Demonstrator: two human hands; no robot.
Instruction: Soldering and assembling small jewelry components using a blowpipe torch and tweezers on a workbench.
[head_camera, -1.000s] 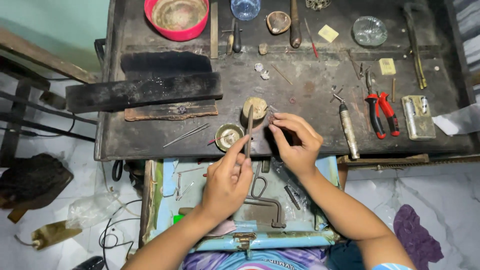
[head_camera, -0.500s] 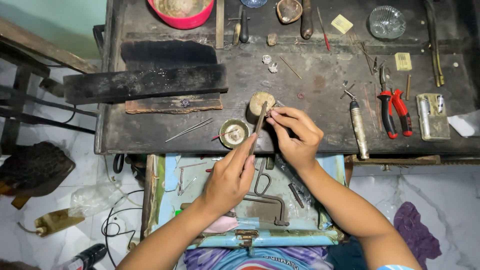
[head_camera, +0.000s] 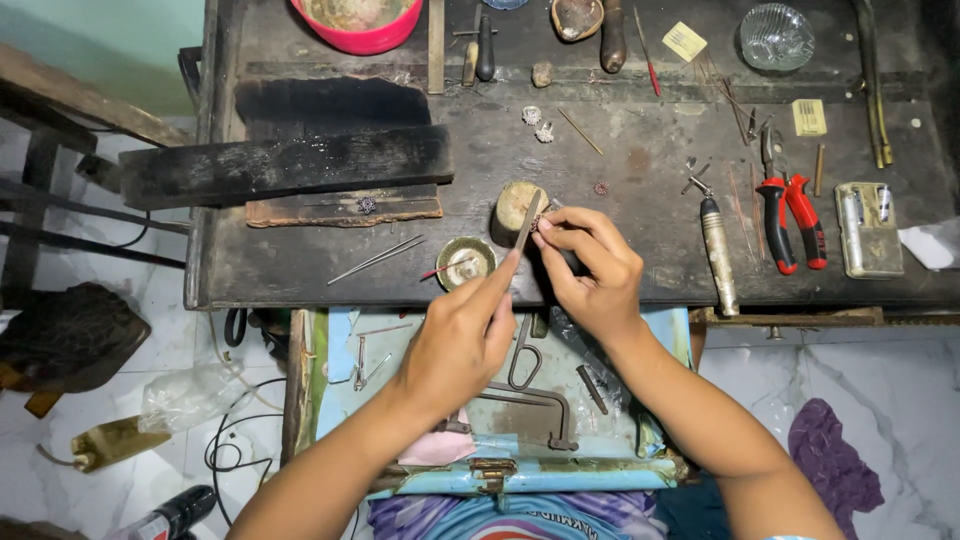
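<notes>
Hands at the front edge of a dark, scarred workbench (head_camera: 300, 265), seen from above. Left hand (head_camera: 462, 340) is closed around a thin flat file-like tool (head_camera: 526, 222), index finger stretched along it; the tool slants up to a small round wooden peg (head_camera: 512, 204) standing on the bench. Right hand (head_camera: 590, 265) is pinched shut on a tiny metal piece (head_camera: 541, 222), thumb and fingertips pressed together, holding it against the tool's upper part right beside the peg. The piece is too small to make out its shape.

Just left of the hands: small round brass dish (head_camera: 466, 262) with a red-tipped stick lying across it. Further left, thin metal rods (head_camera: 378, 259) lie loose on the bench. Long black block (head_camera: 285, 165) lies across the bench's left part.

Right of the hands: cylindrical metal-handled tool (head_camera: 719, 255), then red-handled pliers (head_camera: 790, 220), then a small metal box (head_camera: 868, 228). Back edge: pink bowl (head_camera: 358, 20), clear glass dish (head_camera: 776, 37).

Below the bench, an open pale-blue drawer (head_camera: 520, 470) under the forearms, holding a saw frame (head_camera: 535, 405) and small odd tools.
</notes>
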